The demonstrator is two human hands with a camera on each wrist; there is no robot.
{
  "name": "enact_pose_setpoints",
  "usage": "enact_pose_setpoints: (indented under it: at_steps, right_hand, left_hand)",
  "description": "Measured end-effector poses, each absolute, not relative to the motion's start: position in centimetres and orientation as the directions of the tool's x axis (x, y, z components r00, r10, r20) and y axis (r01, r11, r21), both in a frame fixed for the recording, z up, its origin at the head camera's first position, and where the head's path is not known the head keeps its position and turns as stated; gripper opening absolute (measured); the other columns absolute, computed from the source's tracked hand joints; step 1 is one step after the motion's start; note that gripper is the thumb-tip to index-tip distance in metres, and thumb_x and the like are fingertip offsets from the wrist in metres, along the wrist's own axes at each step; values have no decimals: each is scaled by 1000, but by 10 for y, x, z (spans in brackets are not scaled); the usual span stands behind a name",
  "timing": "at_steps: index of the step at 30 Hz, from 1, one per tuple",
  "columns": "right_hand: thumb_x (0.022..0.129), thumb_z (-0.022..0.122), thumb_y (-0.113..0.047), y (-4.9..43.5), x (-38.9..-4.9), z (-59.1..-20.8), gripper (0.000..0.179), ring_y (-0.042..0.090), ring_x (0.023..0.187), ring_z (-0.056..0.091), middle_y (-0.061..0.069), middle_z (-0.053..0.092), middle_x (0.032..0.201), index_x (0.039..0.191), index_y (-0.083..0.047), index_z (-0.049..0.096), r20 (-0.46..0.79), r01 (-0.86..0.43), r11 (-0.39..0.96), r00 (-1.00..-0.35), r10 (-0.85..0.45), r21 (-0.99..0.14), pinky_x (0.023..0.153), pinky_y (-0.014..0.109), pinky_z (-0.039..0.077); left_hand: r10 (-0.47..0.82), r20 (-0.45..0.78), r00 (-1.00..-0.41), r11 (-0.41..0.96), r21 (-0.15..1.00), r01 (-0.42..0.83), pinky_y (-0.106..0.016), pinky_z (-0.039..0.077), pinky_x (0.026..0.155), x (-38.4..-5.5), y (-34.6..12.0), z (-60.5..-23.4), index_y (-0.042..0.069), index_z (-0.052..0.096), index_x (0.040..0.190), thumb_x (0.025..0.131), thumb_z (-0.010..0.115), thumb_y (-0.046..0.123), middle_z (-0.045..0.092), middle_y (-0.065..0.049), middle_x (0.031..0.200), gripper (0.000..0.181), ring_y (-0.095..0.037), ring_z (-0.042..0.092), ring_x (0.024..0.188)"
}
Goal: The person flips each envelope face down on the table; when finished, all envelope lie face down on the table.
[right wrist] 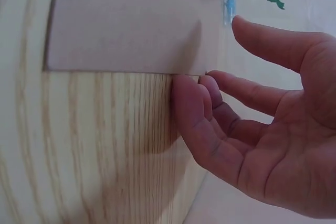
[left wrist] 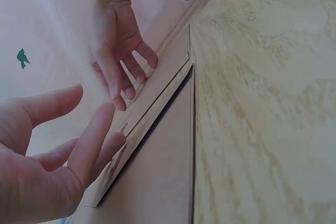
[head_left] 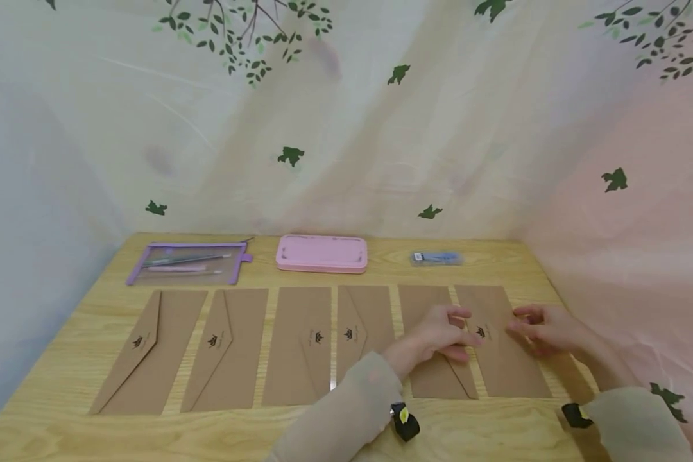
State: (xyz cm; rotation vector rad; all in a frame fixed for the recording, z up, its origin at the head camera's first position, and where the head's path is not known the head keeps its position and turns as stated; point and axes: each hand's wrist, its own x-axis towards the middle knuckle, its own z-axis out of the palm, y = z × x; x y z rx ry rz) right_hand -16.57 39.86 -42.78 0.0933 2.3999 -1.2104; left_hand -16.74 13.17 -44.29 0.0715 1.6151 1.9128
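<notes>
Brown kraft-paper envelopes lie in a row on a wooden table. Over the second envelope from the right [head_left: 424, 378] hovers my left hand [head_left: 439, 333], its fingers loosely bent and reaching toward the rightmost envelope [head_left: 511, 372]. In the left wrist view that hand [left wrist: 63, 156] holds nothing. My right hand [head_left: 545, 328] is at the right edge of the rightmost envelope. The right wrist view shows this hand [right wrist: 252, 129] with its fingertips at the envelope's edge [right wrist: 126, 51] and its thumb raised apart. A crown print [head_left: 481, 332] marks that envelope.
Behind the row lie a clear pouch with purple trim [head_left: 192, 280] holding several pens, a pink case [head_left: 321, 253], and a small clear case with blue contents [head_left: 437, 258]. More envelopes [head_left: 176, 346] lie to the left. Printed curtains [head_left: 346, 141] enclose the table.
</notes>
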Motion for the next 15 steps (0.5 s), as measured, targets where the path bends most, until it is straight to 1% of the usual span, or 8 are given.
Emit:
enact_pose_setpoints:
  at_steps: [3,6,10,13,15]
  right_hand:
    - [100,67,-27,400,-166,-429,72,18,69,58,9,58,100,144,19,33,-431,272,606,-893,-130,-748,60,35,60]
    - [101,65,-26,402,-167,-430,70,17,68,56,6,56,94,144,19,32,-441,285,589,-887,-138,-756,60,33,59]
    - [102,64,-25,403,-168,-429,70,16,68,56,7,54,96,145,19,30,-448,296,574,-883,-140,-763,61,33,59]
    - [102,65,-26,402,-166,-428,70,14,71,55,7,53,99,145,18,31,-445,295,574,-885,-137,-764,61,33,60]
    - [102,64,-25,401,-166,-428,69,14,70,54,7,53,96,145,18,32,-446,299,565,-884,-139,-769,61,32,60]
  left_hand:
    - [490,-344,-801,-81,897,-435,-43,63,64,-166,131,-443,1,65,128,83,79,-7,61,-13,118,49,-46,71,85]
    - [483,-348,-803,-94,892,-443,-41,63,64,-165,129,-443,1,65,129,83,79,-8,61,-15,122,50,-47,71,86]
    - [483,-349,-803,-99,889,-447,-41,63,66,-167,128,-442,2,65,130,83,79,-7,62,-16,125,50,-47,71,87]
    - [505,-345,-791,-115,881,-458,-44,63,69,-167,129,-444,1,64,131,83,78,-9,62,-17,126,51,-47,70,90]
    - [521,-349,-779,-123,872,-473,-45,62,71,-167,130,-445,1,63,132,84,77,-10,62,-18,127,51,-46,70,93]
